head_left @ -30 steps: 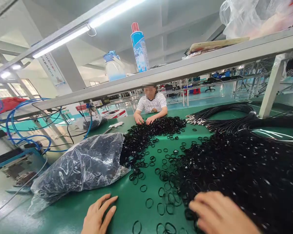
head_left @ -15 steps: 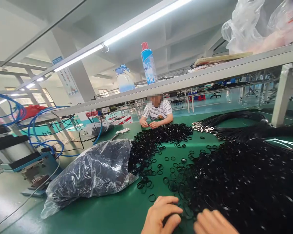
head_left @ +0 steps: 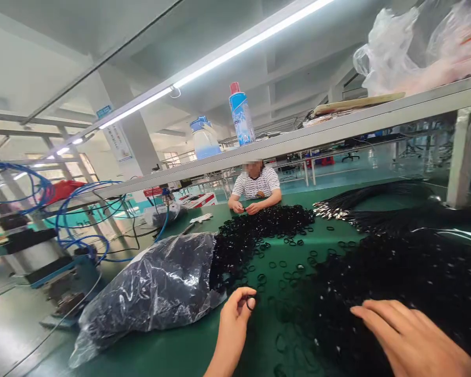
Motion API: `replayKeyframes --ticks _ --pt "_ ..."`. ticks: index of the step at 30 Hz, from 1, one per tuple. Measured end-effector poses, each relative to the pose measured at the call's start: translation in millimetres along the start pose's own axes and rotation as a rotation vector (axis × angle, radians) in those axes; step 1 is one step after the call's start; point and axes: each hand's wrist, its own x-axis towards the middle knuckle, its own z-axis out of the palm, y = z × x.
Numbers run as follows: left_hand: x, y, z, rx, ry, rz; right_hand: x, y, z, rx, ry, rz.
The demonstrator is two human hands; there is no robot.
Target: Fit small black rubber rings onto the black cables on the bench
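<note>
My left hand is raised over the green table with thumb and forefinger pinched on a small black ring. To the right, my right hand hovers over or rests on a large pile of black rings. Its fingers are stretched forward, with nothing visible in them; its thumb is hard to make out. Loose black rings lie scattered on the table between this pile and a second heap farther back. Left of my left hand lies a clear plastic bag full of black pieces, its mouth toward the far heap.
Across the table a person in a striped shirt handles something small at the far heap. Black cables with metal ends lie at the right. A shelf with a spray can spans overhead. A press machine stands left.
My left hand has moved up and left and now pinches a ring. My right hand has moved up and right over the near pile. The view has shifted slightly.
</note>
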Motion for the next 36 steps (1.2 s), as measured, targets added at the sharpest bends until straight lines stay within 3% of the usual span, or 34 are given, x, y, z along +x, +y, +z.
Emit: replayKeyframes --ticks 3,4,6,7,9,12,15,19,23,28,32,36 --pt "-20 13 46.9 -0.264 -0.215 -0.157 15 -25 -11 0.089 0.071 0.013" --pt "-27 15 62.0 -0.336 -0.308 -0.213 19 -33 -15 0.186 0.003 0.064" --pt "-39 17 86.8 -0.423 -0.475 -0.307 25 -44 -21 0.523 -0.377 0.19" --pt "-43 17 95.7 -0.435 -0.521 -0.35 28 -47 -24 0.666 -0.478 0.296" --pt "-48 18 106.6 -0.392 -0.557 -0.394 31 -47 -28 0.819 -0.562 0.485" --pt "-48 22 111.7 -0.265 -0.577 -0.38 34 -38 -32 0.984 -0.572 0.67" --pt "-46 28 113.0 -0.293 -0.6 -0.406 35 -26 -31 1.145 -0.551 0.749" --pt "-47 32 112.8 -0.353 -0.579 -0.41 33 -14 -27 1.051 -0.477 0.791" --pt "-48 32 110.3 -0.41 -0.575 -0.421 37 -12 -31 1.06 -0.509 0.8" --pt "-44 29 114.2 -0.259 -0.638 -0.351 40 -16 -36 1.122 -0.512 0.743" --pt "-37 29 120.4 -0.149 -0.684 -0.319 32 -10 -30 1.051 -0.518 0.797" --pt "-33 38 123.1 -0.213 -0.673 -0.354 33 -4 -30 0.998 -0.518 0.778"
